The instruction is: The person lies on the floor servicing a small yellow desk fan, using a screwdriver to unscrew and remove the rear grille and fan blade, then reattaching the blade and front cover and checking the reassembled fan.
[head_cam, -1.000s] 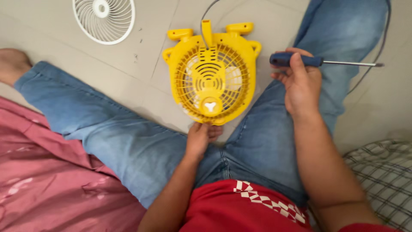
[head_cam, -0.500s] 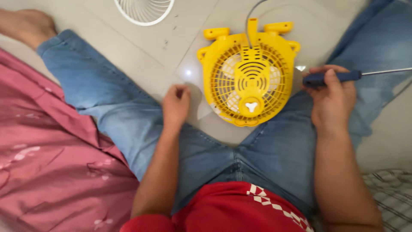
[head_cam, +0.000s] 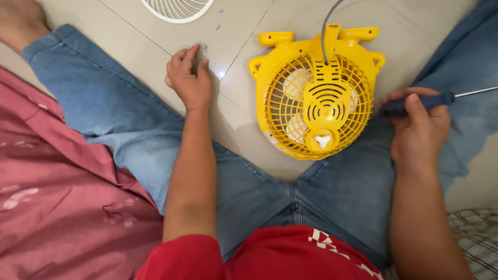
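1. Fingertips of the left hand (head_cam: 189, 78) pinch at a small screw (head_cam: 204, 50) on the pale floor tiles (head_cam: 140, 36); the fingers are drawn nearly together, and whether the screw is actually gripped cannot be told at this size.
2. Beyond that pinch, a few more tiny screws (head_cam: 218, 18) lie loose on the tile, and past them sits the lower arc of a white fan grille (head_cam: 176, 9), cut by the top edge.
3. The right hand (head_cam: 417, 132) is wrapped firmly round the dark blue handle of a screwdriver (head_cam: 415, 102), thumb pressed on top; the thin metal shaft runs out away from the grip to the right edge.
4. Just beside that closed grip, on the side toward the other hand, lies the yellow fan housing (head_cam: 316, 93), back up on the floor between the jeans-clad legs (head_cam: 249, 192). Its rear grille, vented centre plate and white knob near the lower rim show clearly.
5. A grey cord (head_cam: 326, 31) rises from the housing's top bracket and leaves the view.
6. Two yellow feet stick out at the housing's far end, well clear of both hands.
7. No labels or packages can be made out; a pink cloth (head_cam: 46, 197) lies outside the left arm and a checked fabric (head_cam: 474, 238) near the right elbow.
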